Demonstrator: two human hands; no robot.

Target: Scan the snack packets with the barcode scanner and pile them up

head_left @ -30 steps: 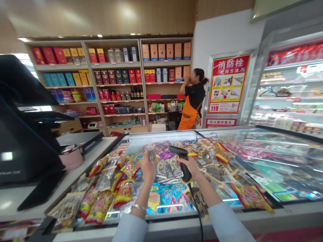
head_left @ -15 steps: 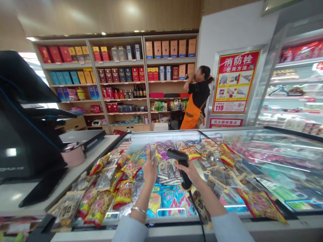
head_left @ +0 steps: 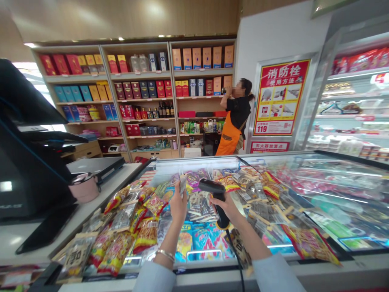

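My right hand is wrapped round the grip of a black barcode scanner, whose head points left. A cable hangs from its handle down past the front edge. My left hand pinches a small clear snack packet, held upright and seen nearly edge-on, just left of the scanner head and apart from it. Below both hands, many snack bags lie on the glass top of a chest freezer. A red-and-yellow snack bag lies left of my left wrist; another red-and-yellow bag lies at the right.
On the left counter stand a dark checkout screen, a pink cup and a flat scale. A person in an orange apron stands beyond the freezer, near shelves of boxed goods. A lit chiller stands right.
The whole view has shifted slightly left. Both hands keep nearly the same pose, with the packet and scanner still held. The person behind still has a raised hand near the head.
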